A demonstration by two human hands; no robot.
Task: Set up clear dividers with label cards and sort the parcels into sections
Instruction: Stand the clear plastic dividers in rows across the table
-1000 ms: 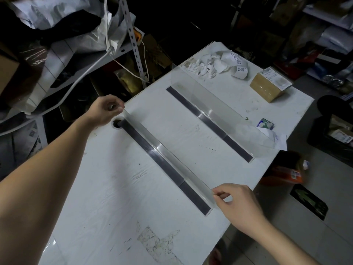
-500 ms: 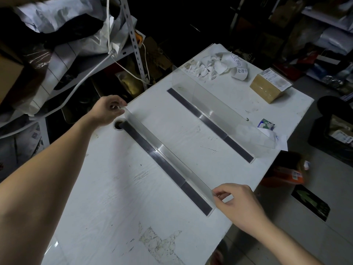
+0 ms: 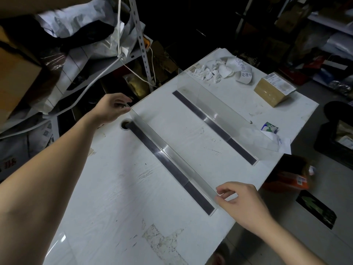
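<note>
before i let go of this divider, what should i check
1. Left hand pinches the near divider at its far end: ok.
2. Right hand pinches its near end: ok.
3. Runs parallel to the far divider: ok, roughly.
4. Strip clear of the hole: not ok, its end reaches the hole.
5. Base flat on the table: cannot tell.
6. Box out of the way: ok, it lies beyond the far divider.
</note>
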